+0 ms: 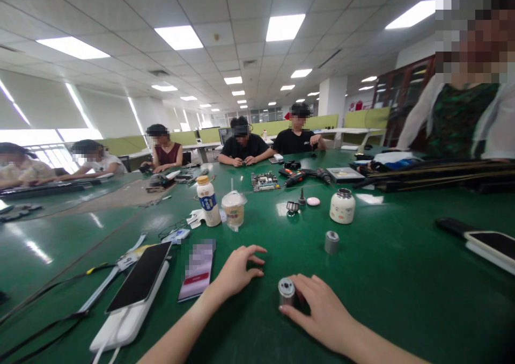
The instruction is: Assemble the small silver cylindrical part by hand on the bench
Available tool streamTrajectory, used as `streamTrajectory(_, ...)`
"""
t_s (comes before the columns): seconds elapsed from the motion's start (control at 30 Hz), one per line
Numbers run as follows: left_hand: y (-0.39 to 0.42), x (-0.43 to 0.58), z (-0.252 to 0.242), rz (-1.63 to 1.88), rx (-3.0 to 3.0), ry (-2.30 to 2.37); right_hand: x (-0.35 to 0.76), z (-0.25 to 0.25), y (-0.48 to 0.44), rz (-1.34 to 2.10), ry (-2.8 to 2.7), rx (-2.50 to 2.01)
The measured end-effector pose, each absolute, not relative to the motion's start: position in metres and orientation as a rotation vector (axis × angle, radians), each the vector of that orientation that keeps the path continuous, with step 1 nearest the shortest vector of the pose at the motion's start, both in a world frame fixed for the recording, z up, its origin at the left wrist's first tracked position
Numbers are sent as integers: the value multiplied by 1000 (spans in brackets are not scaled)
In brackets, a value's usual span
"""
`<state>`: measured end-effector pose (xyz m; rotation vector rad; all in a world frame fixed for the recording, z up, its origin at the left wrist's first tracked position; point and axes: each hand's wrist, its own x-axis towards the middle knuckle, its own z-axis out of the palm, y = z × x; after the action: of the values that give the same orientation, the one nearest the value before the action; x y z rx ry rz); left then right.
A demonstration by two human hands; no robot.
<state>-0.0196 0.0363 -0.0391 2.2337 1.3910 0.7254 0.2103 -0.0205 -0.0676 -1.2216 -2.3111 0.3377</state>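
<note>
A small metal cylinder (286, 293), with holes in its top face, stands upright on the green table. My right hand (322, 311) has its thumb and fingers closed around the cylinder from the right. To the left, my left hand (240, 270) hovers just over the table, its fingers apart and curved, holding nothing. The phone with a lit screen (199, 270) lies close to that hand's wrist. Farther off, beyond my right hand, stands a second metal cylinder (332, 242) of similar look.
On the left, a dark-screened phone (140, 275) lies on a white power bank (132, 321) beside cables. Ahead stand a bottle (208, 203), a plastic cup (234, 209) and a white jar (342, 207). Behind them lie a circuit board (264, 181) and tools. Several people surround the table (386, 278).
</note>
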Motion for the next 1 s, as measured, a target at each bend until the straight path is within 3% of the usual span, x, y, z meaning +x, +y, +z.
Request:
streamTrajectory(0.2, 35, -16, -36, 748, 2199, 1411, 210, -66, -20, 343, -2321, -1226)
streamTrajectory(0.43, 4, 14, -4, 1011, 1992, 1091, 211, -67, -22, 315, -2324, -1201)
streamTrajectory(1.0, -16, 22, 2, 887, 2185, 980, 210, -68, -20, 363, -2315, -1198)
